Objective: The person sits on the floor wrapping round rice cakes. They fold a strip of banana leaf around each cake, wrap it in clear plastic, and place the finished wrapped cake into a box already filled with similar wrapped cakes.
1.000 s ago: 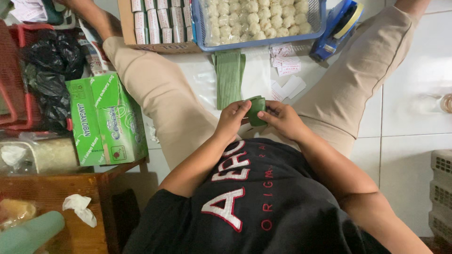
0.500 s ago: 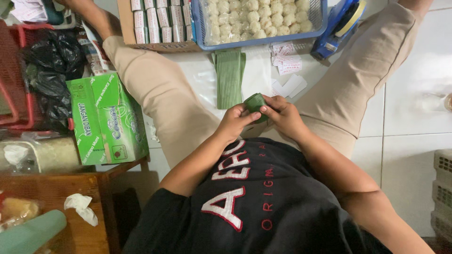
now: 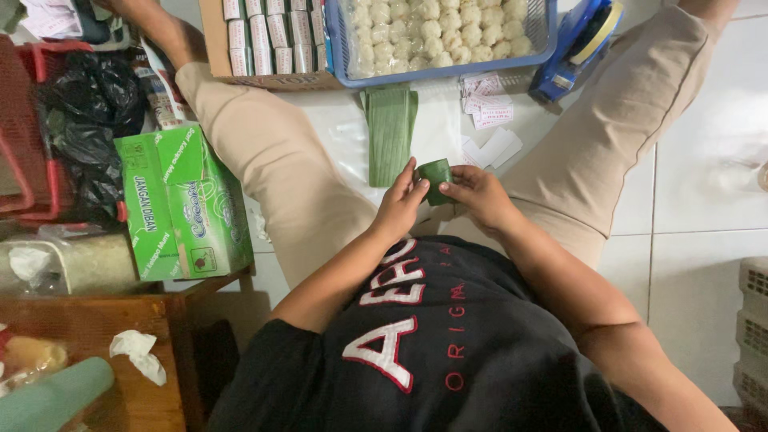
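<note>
My left hand (image 3: 398, 204) and right hand (image 3: 472, 192) both pinch the folded green leaf parcel (image 3: 436, 178) between them, fingertips pressed on its sides. Parcel upright, equally near both hands; leaf strips (image 3: 390, 132) lie just beyond.

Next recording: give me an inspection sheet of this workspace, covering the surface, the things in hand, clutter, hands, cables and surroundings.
Surface: white tiled floor; the person sits on it with legs spread.
Job's things: small green leaf parcel held between both hands; stack of green leaf strips lying ahead; blue basket of pale round balls.
Clutter: paper slips, blue tape dispenser, green carton, cardboard box of small packs.
Grippers: left hand and right hand both pinch the parcel.
Cables: nothing seen.
Surroundings: red crate with black bags, wooden table at left.
</note>
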